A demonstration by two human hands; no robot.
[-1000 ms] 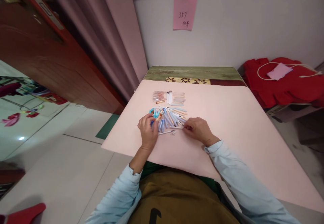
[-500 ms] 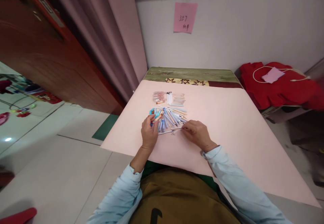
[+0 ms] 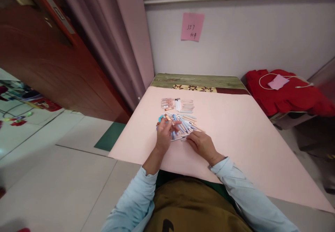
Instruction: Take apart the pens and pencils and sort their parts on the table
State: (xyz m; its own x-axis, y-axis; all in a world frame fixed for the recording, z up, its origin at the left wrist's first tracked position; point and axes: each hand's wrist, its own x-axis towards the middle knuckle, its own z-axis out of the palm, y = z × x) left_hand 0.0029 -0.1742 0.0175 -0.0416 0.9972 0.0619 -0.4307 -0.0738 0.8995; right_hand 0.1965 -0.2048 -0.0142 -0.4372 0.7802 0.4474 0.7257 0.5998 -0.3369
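A loose heap of pens (image 3: 183,124), mostly blue with some cream and orange ones, lies on the pink sheet (image 3: 235,127) covering the table. My left hand (image 3: 165,134) is raised at the heap's left side, its fingers pinched on an orange-tipped pen (image 3: 169,117). My right hand (image 3: 200,143) rests on the sheet at the heap's near right edge, fingers curled on a thin pale pen (image 3: 180,138). A tidy row of pens (image 3: 178,103) lies just beyond the heap.
The table's green far end (image 3: 196,80) meets the wall, where a pink note (image 3: 192,26) hangs. A red cloth with a white cable (image 3: 285,88) sits to the right. A curtain (image 3: 123,43) and a wooden door (image 3: 52,60) stand left.
My left hand has lifted from the heap's left edge and moved right with an orange-tipped pen. My right hand has drawn slightly nearer. The camera has tilted.
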